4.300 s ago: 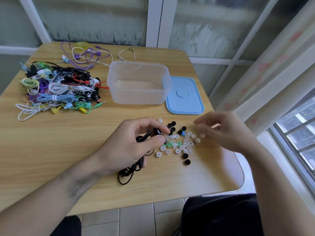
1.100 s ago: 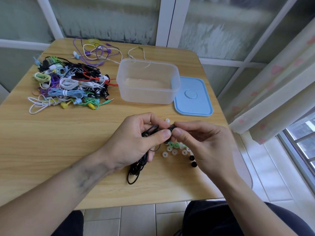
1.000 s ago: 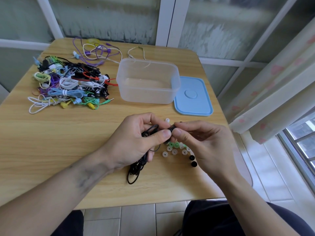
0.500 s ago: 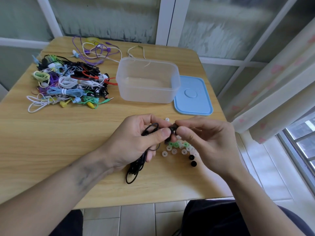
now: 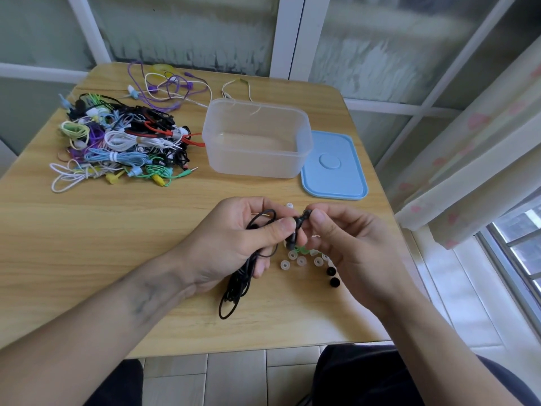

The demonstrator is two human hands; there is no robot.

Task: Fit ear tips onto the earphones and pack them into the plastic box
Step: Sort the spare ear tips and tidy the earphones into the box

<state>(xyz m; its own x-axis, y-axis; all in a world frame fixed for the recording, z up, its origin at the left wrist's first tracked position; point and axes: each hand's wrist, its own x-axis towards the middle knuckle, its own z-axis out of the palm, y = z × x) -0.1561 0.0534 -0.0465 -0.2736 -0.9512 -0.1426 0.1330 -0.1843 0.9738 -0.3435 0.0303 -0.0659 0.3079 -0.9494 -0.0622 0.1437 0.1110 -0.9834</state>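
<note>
A single head-worn wide-angle view looks forward and down from the bench's (image 5: pixel 87 230) near edge, close over both forearms, facing the far edge and the frosted window panes (image 5: pixel 190 24) behind it.

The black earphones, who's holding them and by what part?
Left hand pinches the black earphones at an earbud, cord bunched in its palm; right hand pinches the earbud's tip end.

Ear tips (image 5: pixel 317 253) partly behind right hand (image 5: pixel 355 247)
</note>
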